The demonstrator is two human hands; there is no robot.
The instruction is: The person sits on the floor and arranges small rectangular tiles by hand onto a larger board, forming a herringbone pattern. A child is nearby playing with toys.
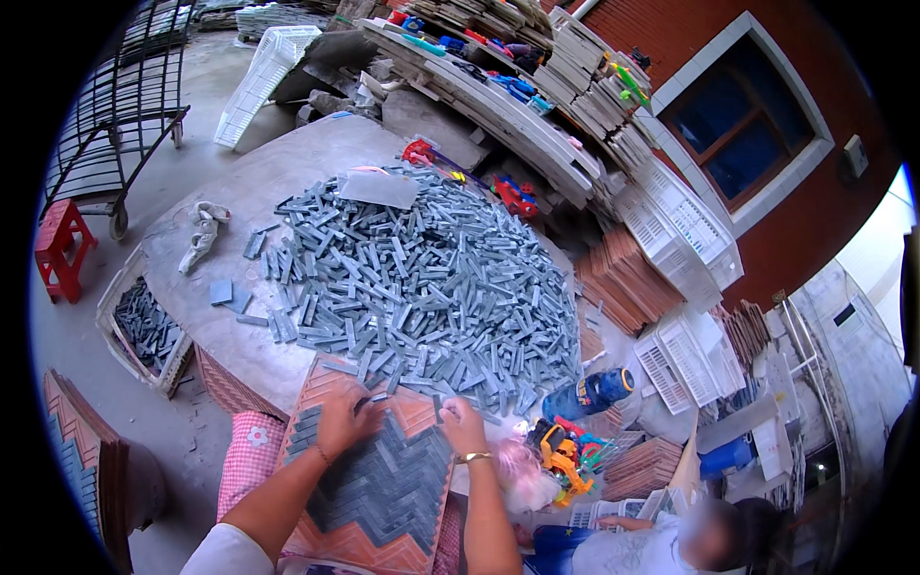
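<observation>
An orange-brown mould tray [401, 554] with a herringbone pattern lies before me, tilted toward my lap. Dark grey stone strips [379, 470] fill its middle in a zigzag; orange shows along the upper and lower ends. My left hand [347, 420] is over the upper left of the tray, its fingers curled down; what they hold, if anything, is hidden. At the tray's upper right edge my right hand [463, 427], with a bracelet at the wrist, has its fingers pinched together on something too small to name. A big heap of loose grey strips [422, 287] lies just beyond both hands.
The heap rests on a pale table [244, 331] with a crumpled glove [203, 235]. A blue bottle [589, 393] and toys [565, 460] sit at right, beside a person [642, 551]. A crate of strips [144, 326] and a red stool [64, 249] stand left.
</observation>
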